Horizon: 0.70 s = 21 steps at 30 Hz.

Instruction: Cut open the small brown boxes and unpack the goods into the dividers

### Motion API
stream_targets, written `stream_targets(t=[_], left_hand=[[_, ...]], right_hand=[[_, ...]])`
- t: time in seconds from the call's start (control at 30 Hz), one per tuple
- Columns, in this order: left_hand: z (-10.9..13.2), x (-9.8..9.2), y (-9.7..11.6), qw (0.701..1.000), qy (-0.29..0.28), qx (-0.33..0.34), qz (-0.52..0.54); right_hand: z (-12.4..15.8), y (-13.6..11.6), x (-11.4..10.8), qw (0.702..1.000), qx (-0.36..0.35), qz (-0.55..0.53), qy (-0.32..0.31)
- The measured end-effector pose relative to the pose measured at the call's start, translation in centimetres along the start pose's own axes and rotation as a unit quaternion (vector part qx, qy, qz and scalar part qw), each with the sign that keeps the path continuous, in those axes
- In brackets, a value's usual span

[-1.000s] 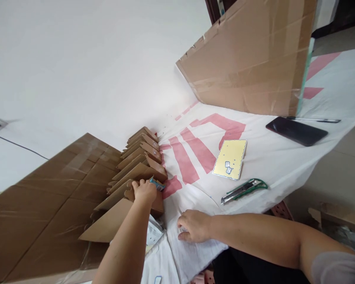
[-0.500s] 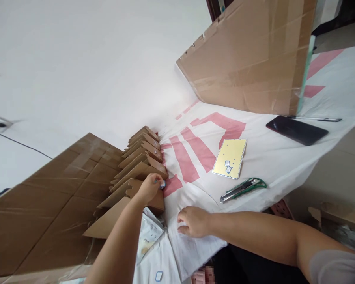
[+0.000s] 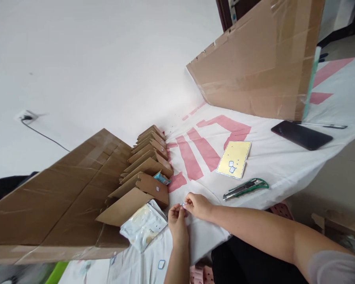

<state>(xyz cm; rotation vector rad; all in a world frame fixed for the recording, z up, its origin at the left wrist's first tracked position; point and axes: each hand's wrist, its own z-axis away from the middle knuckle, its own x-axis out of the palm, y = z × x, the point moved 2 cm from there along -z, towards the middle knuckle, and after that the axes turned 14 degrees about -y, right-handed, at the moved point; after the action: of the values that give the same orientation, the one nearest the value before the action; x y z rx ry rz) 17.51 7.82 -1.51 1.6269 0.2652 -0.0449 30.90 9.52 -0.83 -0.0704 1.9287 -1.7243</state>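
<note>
My left hand [image 3: 176, 223] and my right hand [image 3: 197, 205] meet over the white cloth [image 3: 272, 157], both pinched on a tiny white sticker [image 3: 184, 204] between their fingertips. Just to the left stands a row of several small brown cardboard boxes [image 3: 148, 165] with raised flaps. A blue packet [image 3: 161, 178] sticks out of one box, and the nearest box carries a small white sticker [image 3: 157, 189] on its front. A white plastic pouch [image 3: 144, 224] lies in front of the row.
A yellow sticker sheet [image 3: 234, 159] and a green utility knife [image 3: 245, 188] lie right of my hands. A black phone [image 3: 301, 135] and a pen [image 3: 322, 126] sit farther right. Large taped cartons stand at left [image 3: 53, 197] and behind [image 3: 260, 67]. A loose sticker [image 3: 161, 264] lies near the cloth's front.
My left hand drew back from the boxes, leaving the blue packet in one. It came down to meet my right hand, and both now pinch a small sticker. The view shifted slightly.
</note>
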Motion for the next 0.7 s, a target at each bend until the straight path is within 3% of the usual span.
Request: stream_targets(t=[0.37, 0.7], left_hand=[[0.6, 0.0, -1.2, 0.999, 0.0, 0.041, 0.028], [0.3, -0.3, -1.3, 0.999, -0.006, 0.033, 0.012]], right_hand=[[-0.1, 0.7, 0.5, 0.998, -0.027, 0.049, -0.009], [0.4, 0.3, 0.5, 0.994, -0.045, 0.103, 0.004]])
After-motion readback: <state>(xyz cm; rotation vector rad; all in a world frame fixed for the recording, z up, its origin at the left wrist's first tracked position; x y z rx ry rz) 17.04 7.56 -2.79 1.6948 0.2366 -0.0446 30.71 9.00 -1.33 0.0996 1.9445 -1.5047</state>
